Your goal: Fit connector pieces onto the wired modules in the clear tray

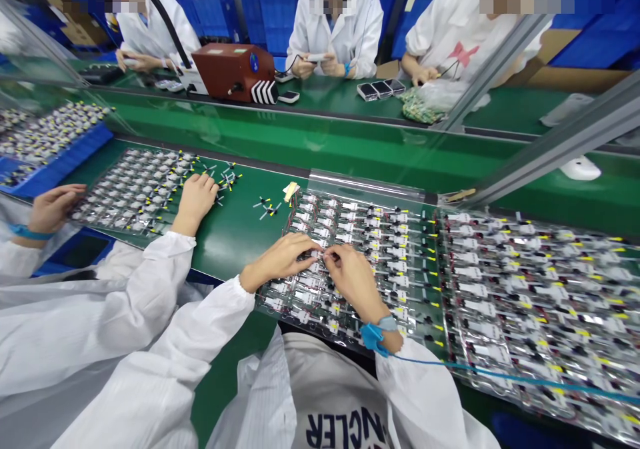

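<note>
Both hands meet over a clear plastic tray (367, 186) filled with rows of small white parts with black ends and yellow tips. My left hand (285, 256) reaches in from the left, thumb and fingertips pinched together. My right hand (354, 279) faces it, also in a pinch, its fingertips almost touching the left ones. Whatever lies between the fingertips is too small to make out. A blue wrist strap (377, 336) with a cord circles my right wrist. Beyond my left hand, a few loose yellow-tipped parts (270, 210) lie on the green table (240, 236).
A second filled tray (480, 309) stands close on the right. At left, a co-worker's hands (199, 199) work over another tray (130, 189), with a blue bin (65, 159) behind. A clear partition and metal post (545, 142) separate several people opposite, near a brown machine (235, 69).
</note>
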{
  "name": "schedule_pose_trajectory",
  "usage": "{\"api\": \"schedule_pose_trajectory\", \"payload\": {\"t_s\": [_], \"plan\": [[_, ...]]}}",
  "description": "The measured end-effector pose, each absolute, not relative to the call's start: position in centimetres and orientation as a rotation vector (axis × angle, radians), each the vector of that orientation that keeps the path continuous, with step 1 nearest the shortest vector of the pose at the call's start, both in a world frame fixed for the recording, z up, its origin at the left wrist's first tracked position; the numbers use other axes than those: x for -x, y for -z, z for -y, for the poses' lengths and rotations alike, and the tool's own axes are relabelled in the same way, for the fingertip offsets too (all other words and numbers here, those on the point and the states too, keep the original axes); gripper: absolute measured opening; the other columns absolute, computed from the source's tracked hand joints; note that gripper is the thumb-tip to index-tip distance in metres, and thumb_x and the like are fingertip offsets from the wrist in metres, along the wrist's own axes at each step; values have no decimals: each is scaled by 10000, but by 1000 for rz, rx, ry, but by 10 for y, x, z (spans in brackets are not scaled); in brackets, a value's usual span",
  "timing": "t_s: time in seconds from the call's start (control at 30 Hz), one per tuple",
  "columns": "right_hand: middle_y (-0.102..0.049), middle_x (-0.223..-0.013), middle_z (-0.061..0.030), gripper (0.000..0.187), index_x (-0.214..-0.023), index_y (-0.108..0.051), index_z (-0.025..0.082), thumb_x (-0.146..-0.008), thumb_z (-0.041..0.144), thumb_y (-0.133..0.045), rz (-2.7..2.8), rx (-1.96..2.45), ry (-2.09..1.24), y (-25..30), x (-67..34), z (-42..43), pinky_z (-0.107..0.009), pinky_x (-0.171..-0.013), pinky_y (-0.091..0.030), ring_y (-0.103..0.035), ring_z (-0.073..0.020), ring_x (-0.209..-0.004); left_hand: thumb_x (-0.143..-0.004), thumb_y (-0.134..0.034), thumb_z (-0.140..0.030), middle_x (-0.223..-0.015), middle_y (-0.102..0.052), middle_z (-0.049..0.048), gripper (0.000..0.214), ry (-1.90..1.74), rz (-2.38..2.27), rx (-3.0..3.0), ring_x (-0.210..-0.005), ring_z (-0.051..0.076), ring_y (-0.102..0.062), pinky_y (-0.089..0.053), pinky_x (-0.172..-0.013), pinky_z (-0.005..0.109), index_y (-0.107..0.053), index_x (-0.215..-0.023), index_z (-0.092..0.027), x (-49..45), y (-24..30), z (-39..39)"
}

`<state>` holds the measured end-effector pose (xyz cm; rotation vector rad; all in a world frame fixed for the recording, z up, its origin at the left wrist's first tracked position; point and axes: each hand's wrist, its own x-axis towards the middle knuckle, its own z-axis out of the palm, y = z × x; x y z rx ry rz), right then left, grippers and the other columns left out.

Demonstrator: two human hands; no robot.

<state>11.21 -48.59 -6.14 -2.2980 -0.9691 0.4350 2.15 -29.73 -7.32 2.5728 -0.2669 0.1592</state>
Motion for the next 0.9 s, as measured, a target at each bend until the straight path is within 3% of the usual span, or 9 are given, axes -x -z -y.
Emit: {"api": "schedule_pose_trajectory", "payload": {"t_s": [0.63, 0.9], "plan": [[-694, -996, -51, 207, -997, -714, 215, -1011, 233, -508, 1032, 2413, -481, 54, -112, 482, -284, -743, -412, -652, -192, -830, -1042, -517, -355, -1021, -670, 96, 290, -179, 364, -2569, -969, 226, -622, -478, -857, 336, -639, -1225, -166, -23, 74, 295], [-715, -1089, -79, 256, -1177, -719, 227, -1013, 274, -529, 1010, 2550, -404, 23, -104, 489, -309, -796, -449, -679, -234, -950, -1029, -551, -368, -1120, -658, 85, 318, -154, 341, -2671, -1041, 226, -595, -470, -909, 359, -635, -1290, -208, -15, 67, 294]]}}
